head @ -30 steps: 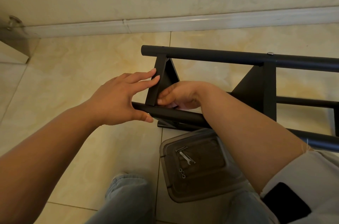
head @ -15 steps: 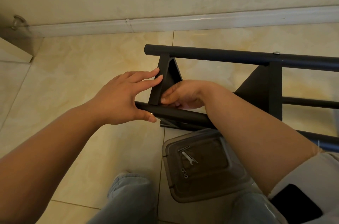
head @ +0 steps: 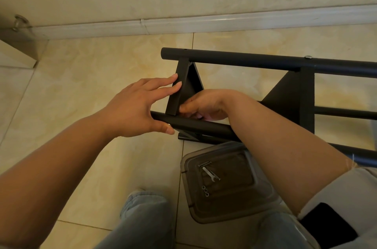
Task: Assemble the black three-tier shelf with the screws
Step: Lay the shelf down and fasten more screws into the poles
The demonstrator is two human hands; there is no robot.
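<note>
Rigid, light-looking black shelf (head: 265, 61) is best held by its tubes: left hand (head: 134, 108) braces it with straight fingers, right hand (head: 202, 106) curls at the joint, its grip hidden.

The right hand (head: 201, 107) hides its fingertips behind the shelf (head: 265, 63), cut off rightward.

The black three-tier shelf (head: 273, 63) lies on its side on the tiled floor (head: 81, 77), its round tubes running parallel to the baseboard (head: 183, 24), flat triangular panels standing between them. Loose screws (head: 204, 164) rest in a translucent container (head: 230, 216) just beside its near tube.
</note>
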